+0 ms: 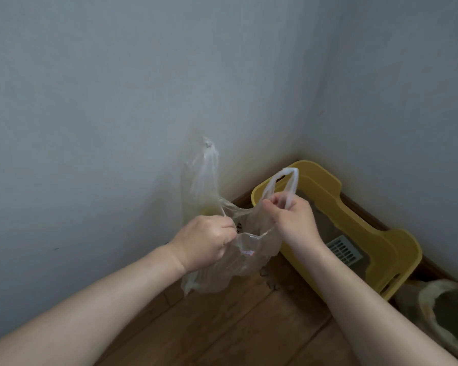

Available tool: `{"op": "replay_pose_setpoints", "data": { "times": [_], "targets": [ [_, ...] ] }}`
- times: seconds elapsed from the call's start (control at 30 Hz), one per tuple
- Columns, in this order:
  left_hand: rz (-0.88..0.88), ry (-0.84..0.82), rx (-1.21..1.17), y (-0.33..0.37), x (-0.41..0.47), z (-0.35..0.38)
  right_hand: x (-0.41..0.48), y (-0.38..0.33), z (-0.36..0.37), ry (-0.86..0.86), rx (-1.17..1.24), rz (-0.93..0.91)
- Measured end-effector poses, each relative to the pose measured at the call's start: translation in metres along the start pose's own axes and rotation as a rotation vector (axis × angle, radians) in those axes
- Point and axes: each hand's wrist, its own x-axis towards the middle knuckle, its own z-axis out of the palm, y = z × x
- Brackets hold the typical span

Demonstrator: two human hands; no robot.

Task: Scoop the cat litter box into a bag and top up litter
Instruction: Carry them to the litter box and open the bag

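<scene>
We hold the thin clear bag (pixel 249 262) at frame centre: left hand (pixel 204 241) pinches its rim, right hand (pixel 294 217) curls round a handle loop. Looks light, limp, prob slippery, so best gripped by the handles. Litter box (pixel 397 249) sits centre-right
</scene>
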Motion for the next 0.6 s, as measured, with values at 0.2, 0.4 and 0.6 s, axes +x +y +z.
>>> {"op": "replay_pose_setpoints", "data": {
  "times": [0.2,0.4,0.6],
  "targets": [
    [-0.240,-0.432,-0.140,0.002,0.000,-0.012,0.004,0.025,0.013,0.001,0.047,0.050],
    [-0.586,-0.180,-0.203,-0.009,0.012,-0.008,-0.001,0.041,0.022,-0.007,0.123,0.103],
    [-0.756,-0.421,-0.236,-0.015,-0.002,0.035,-0.008,0.046,0.016,0.049,0.226,0.148]
  ]
}}
